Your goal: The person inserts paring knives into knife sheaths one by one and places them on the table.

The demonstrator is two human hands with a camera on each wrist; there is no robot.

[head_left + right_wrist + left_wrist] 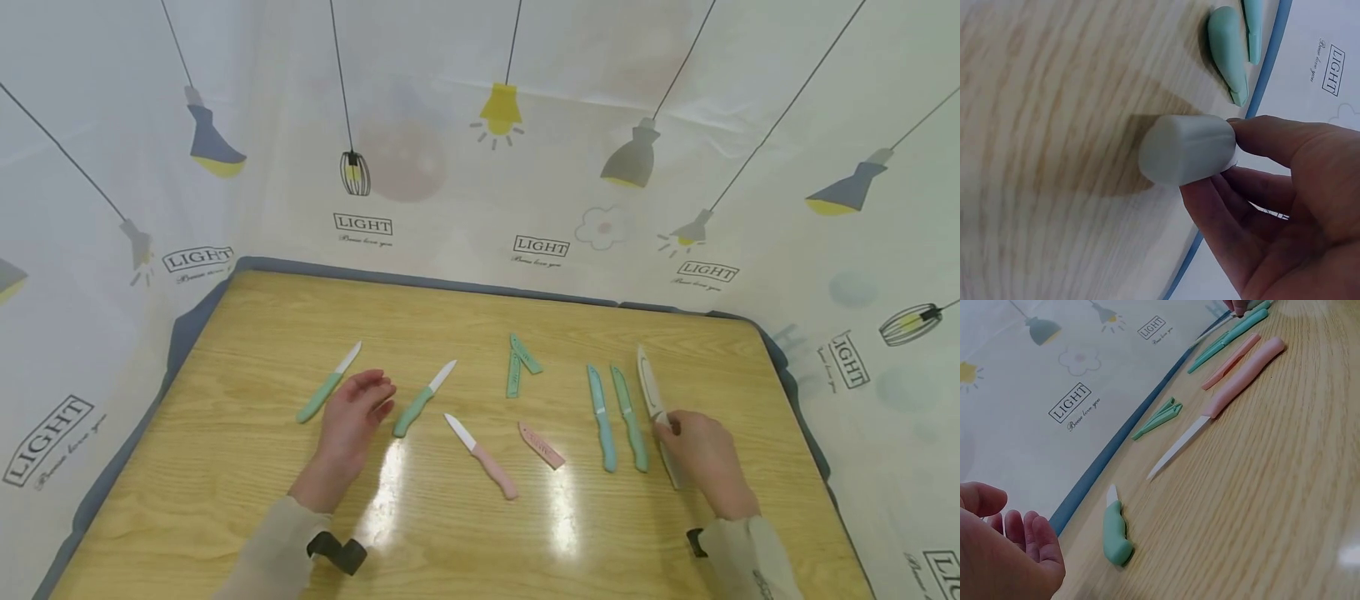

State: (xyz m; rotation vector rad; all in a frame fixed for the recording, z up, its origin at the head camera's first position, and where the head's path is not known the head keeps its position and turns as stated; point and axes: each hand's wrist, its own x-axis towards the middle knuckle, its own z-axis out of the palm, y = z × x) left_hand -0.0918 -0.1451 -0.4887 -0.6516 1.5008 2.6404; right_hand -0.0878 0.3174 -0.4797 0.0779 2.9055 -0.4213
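My right hand (pixel 701 454) grips a white knife (pixel 1194 147) by its handle, thumb on one side and fingers on the other. Its white blade end (pixel 649 379) points to the table's far edge. Loosely bent and holding nothing, my left hand (pixel 351 425) hovers between two green-handled knives with bare white blades, one on its left (pixel 321 396) and one on its right (pixel 414 412). Beside the white knife lie a green knife (pixel 633 429) and a blue knife (pixel 604 429), both with covered blades.
A pink-handled knife (pixel 491 471) with a bare blade lies mid-table, near a pink sheath (pixel 542 446). Two green sheaths (pixel 513 375) overlap farther back. All rest on the wooden table (pixel 247 483), bordered by a printed curtain (pixel 450 225).
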